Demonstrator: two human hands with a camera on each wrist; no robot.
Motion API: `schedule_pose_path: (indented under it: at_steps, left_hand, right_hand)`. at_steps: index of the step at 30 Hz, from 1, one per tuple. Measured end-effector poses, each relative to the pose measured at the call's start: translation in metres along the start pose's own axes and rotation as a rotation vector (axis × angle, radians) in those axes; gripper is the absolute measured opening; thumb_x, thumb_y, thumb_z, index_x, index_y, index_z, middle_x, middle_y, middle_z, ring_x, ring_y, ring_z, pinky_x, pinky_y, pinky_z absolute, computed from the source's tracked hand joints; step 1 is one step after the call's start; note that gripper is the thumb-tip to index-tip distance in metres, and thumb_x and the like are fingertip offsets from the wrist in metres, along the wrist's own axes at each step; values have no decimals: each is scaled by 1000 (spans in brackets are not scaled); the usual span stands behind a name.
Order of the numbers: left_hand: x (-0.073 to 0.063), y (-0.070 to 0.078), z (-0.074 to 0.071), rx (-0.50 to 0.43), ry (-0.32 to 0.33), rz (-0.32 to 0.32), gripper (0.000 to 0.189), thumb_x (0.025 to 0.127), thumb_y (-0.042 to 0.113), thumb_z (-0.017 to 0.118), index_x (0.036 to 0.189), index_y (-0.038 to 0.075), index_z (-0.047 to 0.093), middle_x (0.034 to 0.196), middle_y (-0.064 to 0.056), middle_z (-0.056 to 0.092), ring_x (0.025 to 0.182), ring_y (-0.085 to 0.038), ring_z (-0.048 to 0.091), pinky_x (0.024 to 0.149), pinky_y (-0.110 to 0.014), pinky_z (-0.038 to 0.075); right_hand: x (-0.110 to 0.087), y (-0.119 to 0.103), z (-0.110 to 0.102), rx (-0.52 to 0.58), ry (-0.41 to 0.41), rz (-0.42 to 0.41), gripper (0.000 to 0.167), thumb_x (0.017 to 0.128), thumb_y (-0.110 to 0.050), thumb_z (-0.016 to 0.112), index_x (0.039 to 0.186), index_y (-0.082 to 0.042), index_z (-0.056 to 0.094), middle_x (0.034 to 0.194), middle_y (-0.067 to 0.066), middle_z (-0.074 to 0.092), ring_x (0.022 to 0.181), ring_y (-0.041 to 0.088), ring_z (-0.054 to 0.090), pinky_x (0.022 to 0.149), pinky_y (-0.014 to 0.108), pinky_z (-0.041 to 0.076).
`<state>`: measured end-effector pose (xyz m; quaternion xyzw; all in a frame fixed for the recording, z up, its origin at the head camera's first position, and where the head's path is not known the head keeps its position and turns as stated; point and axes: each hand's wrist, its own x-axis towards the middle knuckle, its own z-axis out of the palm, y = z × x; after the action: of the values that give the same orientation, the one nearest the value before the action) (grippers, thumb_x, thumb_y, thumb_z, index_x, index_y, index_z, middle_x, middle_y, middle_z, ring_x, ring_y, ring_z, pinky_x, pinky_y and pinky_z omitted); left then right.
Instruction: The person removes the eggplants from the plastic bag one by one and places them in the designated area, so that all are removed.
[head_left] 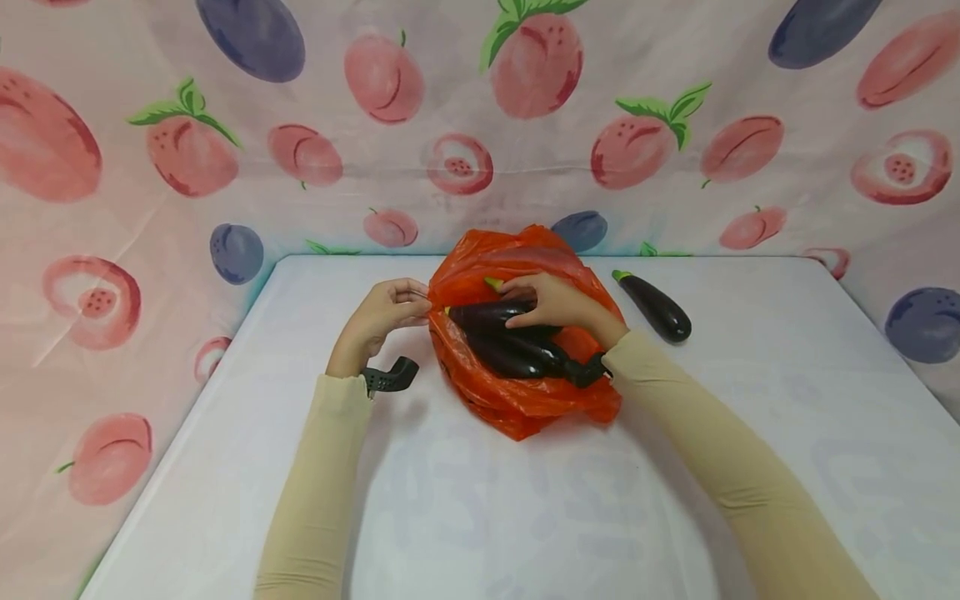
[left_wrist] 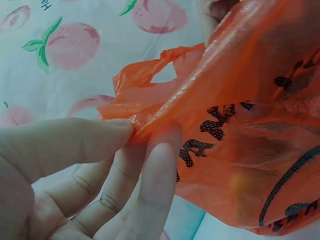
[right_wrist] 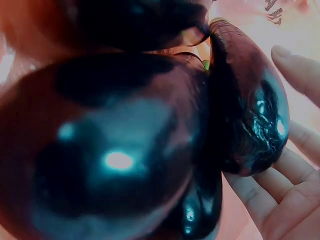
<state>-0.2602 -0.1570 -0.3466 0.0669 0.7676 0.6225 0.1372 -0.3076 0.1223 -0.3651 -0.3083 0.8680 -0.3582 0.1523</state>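
An orange-red plastic bag lies with its mouth spread, several dark purple eggplants inside. My left hand pinches the bag's left rim between thumb and fingers; the gathered plastic shows close up in the left wrist view. Over the bag's mouth, my right hand reaches in among the eggplants. In the right wrist view its fingers lie extended behind one eggplant, while the thumb stands apart from it. A larger eggplant fills the foreground there.
One loose eggplant lies on the white table, to the right of the bag. A fruit-patterned cloth hangs behind the table's far edge. Each wrist wears a black camera mount.
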Motion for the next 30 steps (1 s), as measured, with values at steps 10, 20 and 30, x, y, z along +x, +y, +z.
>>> schedule_pose_path:
  at_steps: [10, 20, 30]
  left_hand:
    - [3, 3, 17, 7, 145, 12, 33, 91, 11, 59, 118, -5, 48, 91, -6, 56, 71, -10, 62, 88, -43, 55]
    - [9, -2, 54, 169, 402, 24, 63, 81, 41, 70, 126, 9, 40, 101, -12, 48, 76, -20, 50, 67, -26, 51]
    - [5, 0, 55, 332, 498, 58, 54, 80, 17, 69, 126, 9, 42, 100, -15, 56, 83, -28, 59, 68, -32, 52]
  right_hand:
    - [2, 0, 2, -1, 18, 29, 56, 81, -19, 74, 130, -1, 53, 129, 17, 58, 122, 31, 54, 104, 43, 45]
    - [-1, -1, 5, -28, 41, 18, 54, 81, -17, 74, 129, 0, 55, 127, 18, 59, 119, 31, 56, 104, 45, 44]
    - [-2, -1, 6, -76, 64, 35, 51, 78, -18, 76, 124, -2, 59, 125, 16, 61, 118, 31, 57, 102, 45, 46]
